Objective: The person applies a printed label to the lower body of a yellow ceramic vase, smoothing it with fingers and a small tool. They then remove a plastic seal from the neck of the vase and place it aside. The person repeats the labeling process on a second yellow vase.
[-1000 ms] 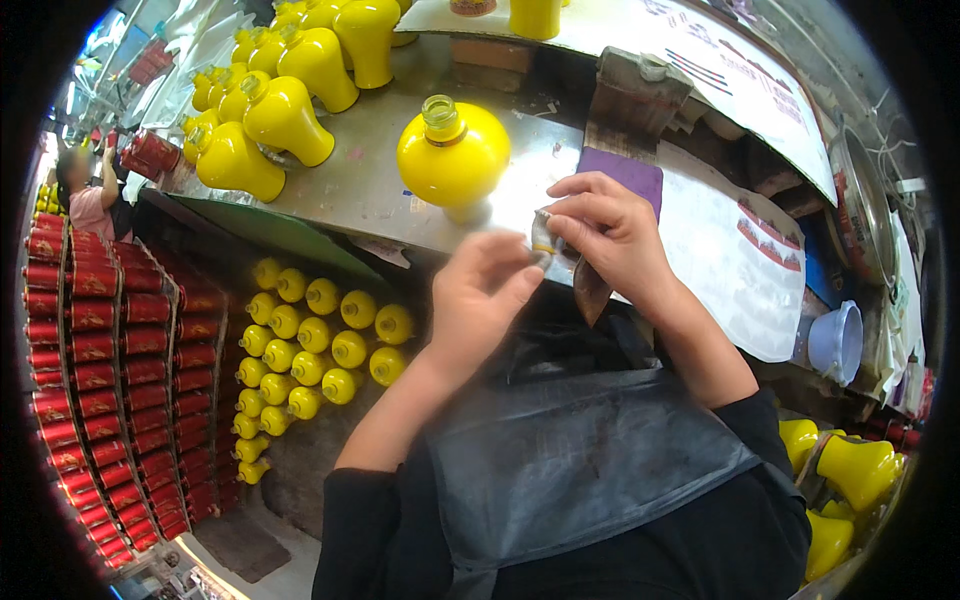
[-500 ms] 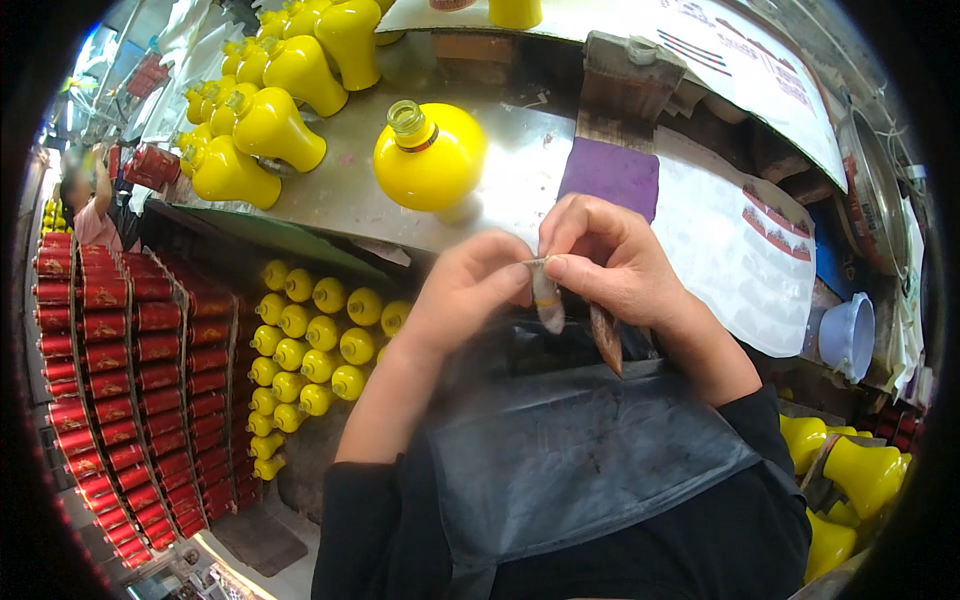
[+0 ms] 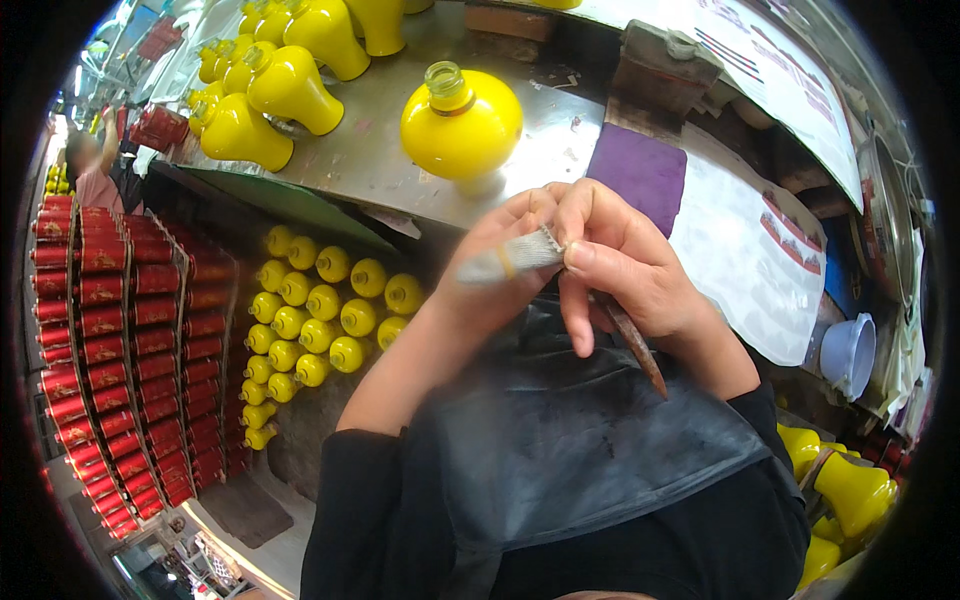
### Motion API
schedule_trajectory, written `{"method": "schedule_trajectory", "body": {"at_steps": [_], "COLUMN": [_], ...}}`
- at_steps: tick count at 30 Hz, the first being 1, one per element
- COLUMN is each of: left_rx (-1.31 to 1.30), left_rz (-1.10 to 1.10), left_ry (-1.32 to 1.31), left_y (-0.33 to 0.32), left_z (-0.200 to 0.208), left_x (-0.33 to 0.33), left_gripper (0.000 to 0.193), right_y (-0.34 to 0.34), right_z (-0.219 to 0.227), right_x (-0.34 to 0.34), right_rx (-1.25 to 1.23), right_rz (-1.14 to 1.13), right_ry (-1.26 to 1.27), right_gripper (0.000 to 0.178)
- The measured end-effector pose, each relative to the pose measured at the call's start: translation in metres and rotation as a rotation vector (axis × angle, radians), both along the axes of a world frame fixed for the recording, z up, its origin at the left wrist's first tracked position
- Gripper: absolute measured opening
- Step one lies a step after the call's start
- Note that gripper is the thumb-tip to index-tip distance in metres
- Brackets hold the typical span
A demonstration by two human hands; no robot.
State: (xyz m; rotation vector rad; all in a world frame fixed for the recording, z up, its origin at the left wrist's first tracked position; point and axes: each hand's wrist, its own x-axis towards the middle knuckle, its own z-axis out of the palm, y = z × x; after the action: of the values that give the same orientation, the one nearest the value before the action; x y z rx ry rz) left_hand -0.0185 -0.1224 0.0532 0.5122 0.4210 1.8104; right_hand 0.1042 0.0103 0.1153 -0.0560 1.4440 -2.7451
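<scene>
Between my two hands is a grey knitted finger sleeve (image 3: 515,258) with a yellow band, like a cut-off glove fingertip. My left hand (image 3: 488,228), slightly blurred, pinches its open rim. With thumb and forefinger, my right hand (image 3: 635,250) grips the same rim from the other side. A brown, pointed stick-like tool (image 3: 637,345) is also tucked in my right hand, its tip slanting down over my black apron (image 3: 600,450). Beyond the hands, a round yellow bottle (image 3: 462,130) with a bare glass neck stands on the metal tabletop (image 3: 350,150).
Yellow bottles (image 3: 290,85) lie at the table's far left, with more standing in rows (image 3: 320,300) below. Stacked red cylinders (image 3: 130,350) fill the left side. A purple cloth (image 3: 637,178), printed sheets (image 3: 745,240) and a pale blue tub (image 3: 848,355) lie rightward. A person (image 3: 95,170) stands far left.
The finger sleeve has swung from hanging down to pointing left, across my left hand. The brown tool's tip has shifted rightward and down. The view has moved slightly.
</scene>
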Motion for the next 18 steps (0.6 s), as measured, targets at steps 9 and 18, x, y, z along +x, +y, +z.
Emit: {"method": "schedule_trajectory", "body": {"at_steps": [9, 18], "left_rx": [0.08, -0.387], "left_rz": [0.01, 0.322], "left_ry": [0.052, 0.154], "left_y": [0.01, 0.002], "left_z": [-0.005, 0.006], "left_x": [0.003, 0.011], "left_gripper": [0.044, 0.021], "right_y": [-0.02, -0.015], "right_z": [0.006, 0.014], "right_x": [0.002, -0.008], "right_rx": [0.158, 0.289], "right_rz": [0.061, -0.218], "right_ry": [0.066, -0.08], "right_gripper": [0.014, 0.058]}}
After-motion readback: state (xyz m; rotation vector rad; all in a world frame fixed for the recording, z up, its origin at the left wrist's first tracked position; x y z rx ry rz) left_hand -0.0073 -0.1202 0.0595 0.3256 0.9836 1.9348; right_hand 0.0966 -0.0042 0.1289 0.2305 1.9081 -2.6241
